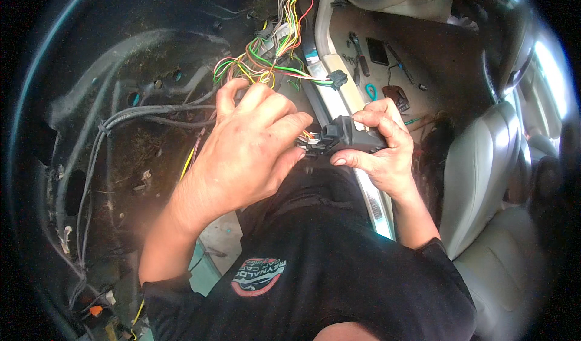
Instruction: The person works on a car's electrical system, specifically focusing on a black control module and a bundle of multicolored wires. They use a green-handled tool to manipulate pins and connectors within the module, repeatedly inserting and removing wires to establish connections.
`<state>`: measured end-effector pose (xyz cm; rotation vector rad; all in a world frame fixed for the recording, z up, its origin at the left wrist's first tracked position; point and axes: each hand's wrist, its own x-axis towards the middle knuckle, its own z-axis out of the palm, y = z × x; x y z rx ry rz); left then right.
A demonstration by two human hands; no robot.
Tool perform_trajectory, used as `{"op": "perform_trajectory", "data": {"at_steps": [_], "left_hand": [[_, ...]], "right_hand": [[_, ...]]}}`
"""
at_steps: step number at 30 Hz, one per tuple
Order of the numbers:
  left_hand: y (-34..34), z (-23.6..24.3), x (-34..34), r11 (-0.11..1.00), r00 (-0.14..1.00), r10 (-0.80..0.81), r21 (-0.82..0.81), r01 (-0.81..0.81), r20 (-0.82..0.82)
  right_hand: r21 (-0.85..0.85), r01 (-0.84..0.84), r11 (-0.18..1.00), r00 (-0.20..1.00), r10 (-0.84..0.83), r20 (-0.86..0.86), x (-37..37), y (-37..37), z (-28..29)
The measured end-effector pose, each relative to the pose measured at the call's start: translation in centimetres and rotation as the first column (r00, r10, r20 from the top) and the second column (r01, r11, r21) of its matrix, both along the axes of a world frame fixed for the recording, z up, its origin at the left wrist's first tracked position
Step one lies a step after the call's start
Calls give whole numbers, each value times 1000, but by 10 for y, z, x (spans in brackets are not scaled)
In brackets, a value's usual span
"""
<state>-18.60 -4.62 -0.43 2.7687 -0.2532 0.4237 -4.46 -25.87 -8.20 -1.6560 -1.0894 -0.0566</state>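
Black connector point(345, 136), seemingly in both hands.

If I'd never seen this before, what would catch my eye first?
Probably the two hands at the centre: the right hand grips a black connector block while the left hand works at its wired end. Just above them hangs a bright tangle of coloured wires. Pale car seats sit to the right.
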Motion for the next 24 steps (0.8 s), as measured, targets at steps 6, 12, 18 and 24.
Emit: {"op": "perform_trajectory", "data": {"at_steps": [6,12,18,24], "left_hand": [[0,-7,6,999,999,-16,-49,18,50],[-2,-14,7,998,995,-5,-58,11,97],[3,-10,7,997,1000,-1,-78,2,13],[7,-9,3,995,999,9,-95,-12,-37]], "right_hand": [[55,17,998,992,-23,126,1,0,-13],[48,-17,999,998,15,55,2,2,-20],[32,-158,987,931,160,-327,7,10,-21],[-4,-199,980,855,172,-490,8,15,-17]]}}
